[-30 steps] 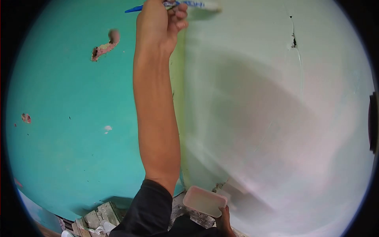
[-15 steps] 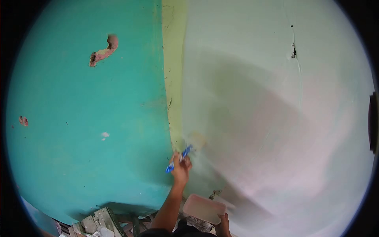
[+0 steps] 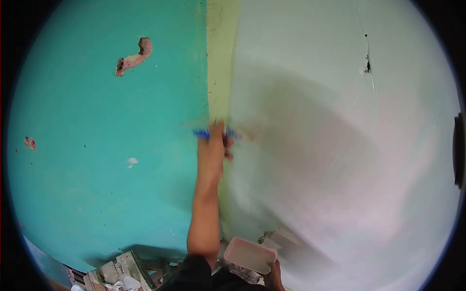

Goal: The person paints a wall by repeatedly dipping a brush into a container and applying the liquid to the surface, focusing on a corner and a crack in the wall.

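My left hand (image 3: 212, 140), blurred by motion, is closed round a paintbrush (image 3: 235, 134) with a blue handle. Its pale bristles point right and overlap the whitish wall (image 3: 310, 121), close to the yellow-green corner strip (image 3: 221, 63). The handle's end sticks out left of my hand, over the turquoise wall (image 3: 97, 184). Low in the view, my right hand (image 3: 274, 277) grips the right corner of a shallow pinkish tub (image 3: 250, 254), thumb at the rim. Pale liquid covers the tub's bottom.
Chipped patches (image 3: 133, 58) expose pinkish material in the turquoise wall. A cracked hole (image 3: 367, 64) marks the pale wall at upper right. Stained wooden boards (image 3: 124, 269) stand at bottom left. A dark object (image 3: 457, 150) juts in at the right edge.
My left hand has moved up along the corner with the paintbrush, which has turned from slanted to nearly level. My right hand and the tub stay almost in place.
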`<state>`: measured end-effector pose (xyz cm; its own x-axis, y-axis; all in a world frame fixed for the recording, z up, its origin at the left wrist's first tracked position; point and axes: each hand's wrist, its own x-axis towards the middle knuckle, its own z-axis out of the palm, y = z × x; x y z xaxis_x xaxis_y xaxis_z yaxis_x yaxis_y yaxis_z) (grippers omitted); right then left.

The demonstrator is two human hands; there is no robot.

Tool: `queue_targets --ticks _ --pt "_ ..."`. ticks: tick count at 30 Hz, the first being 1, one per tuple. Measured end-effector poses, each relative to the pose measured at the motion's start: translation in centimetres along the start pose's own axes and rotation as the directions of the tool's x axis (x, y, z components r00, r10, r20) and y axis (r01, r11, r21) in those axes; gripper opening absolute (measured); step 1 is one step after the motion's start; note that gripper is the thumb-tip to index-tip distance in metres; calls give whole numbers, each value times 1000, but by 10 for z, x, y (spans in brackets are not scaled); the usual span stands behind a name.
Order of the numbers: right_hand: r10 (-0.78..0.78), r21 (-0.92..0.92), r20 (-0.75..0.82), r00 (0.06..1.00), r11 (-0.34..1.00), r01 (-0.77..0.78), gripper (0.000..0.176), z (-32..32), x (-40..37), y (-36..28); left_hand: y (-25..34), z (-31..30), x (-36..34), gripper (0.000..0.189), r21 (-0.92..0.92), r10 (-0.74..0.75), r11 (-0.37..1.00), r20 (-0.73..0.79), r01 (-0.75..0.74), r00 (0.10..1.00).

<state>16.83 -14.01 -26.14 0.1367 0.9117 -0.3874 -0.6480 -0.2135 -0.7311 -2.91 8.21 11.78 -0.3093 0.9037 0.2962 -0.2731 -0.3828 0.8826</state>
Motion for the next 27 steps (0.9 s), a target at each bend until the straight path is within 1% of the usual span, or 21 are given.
queue_targets --ticks 3,6,7,8,11,12,14,15,16,17,18,19,20,21,23,24,26,27 --pt "-26 16 152 988 1000 24 58 0 1 -3 79 31 30 23 -62 156 986 68 -152 985" --pt "-24 2 58 998 1000 23 55 13 -9 -12 142 59 54 17 -177 300 945 122 -277 946" --pt "-28 5 74 997 1000 28 55 12 -9 -10 158 63 60 16 -208 336 930 141 -304 931" --pt "-35 7 91 995 999 34 55 9 -7 -9 169 67 66 15 -240 372 913 157 -330 915" --pt "-21 29 130 991 999 18 57 4 -6 -14 176 62 87 15 -446 484 822 218 -354 848" --pt "-12 42 141 990 999 6 58 4 -5 -14 167 62 89 17 -460 462 819 173 -343 870" --pt "10 31 42 999 999 -11 60 1 -6 -7 133 64 79 19 -490 409 811 84 -320 908" --pt "22 24 -6 1000 999 -22 60 -1 -6 -5 108 57 78 22 -522 366 810 96 -266 926" --pt "25 22 1 1000 999 -25 60 -1 -6 -5 76 49 76 25 -553 322 806 107 -213 941" --pt "26 21 10 1000 999 -27 60 0 -6 -7 43 39 67 27 -544 316 812 106 -211 943" --pt "27 20 17 999 999 -27 59 1 -6 -8 10 28 54 28 -540 244 826 91 -158 965" --pt "30 -34 -2 1000 999 -30 66 -5 -4 -3 -20 17 36 28 -539 148 836 37 -105 988" --pt "32 -88 -22 999 996 -34 75 -12 -1 6 -60 -4 26 29 -526 129 848 77 -70 989" --pt "33 -142 -41 999 989 -39 85 -19 4 14 -85 -17 8 29 -532 70 846 48 -33 996" --pt "49 -207 -48 998 977 -58 87 -30 15 23 -130 -56 -32 26 -345 -61 938 -67 34 996" --pt "56 -240 -52 997 968 -67 88 -35 18 25 -136 -68 -35 26 -269 -103 960 -67 82 992" --pt "24 -114 10 1000 993 -22 68 -18 6 13 -136 -87 -37 24 -107 -182 979 -74 173 981" --pt "2 -48 41 999 999 0 60 -5 1 3 -132 -87 -32 24 -93 -188 979 -59 182 980"
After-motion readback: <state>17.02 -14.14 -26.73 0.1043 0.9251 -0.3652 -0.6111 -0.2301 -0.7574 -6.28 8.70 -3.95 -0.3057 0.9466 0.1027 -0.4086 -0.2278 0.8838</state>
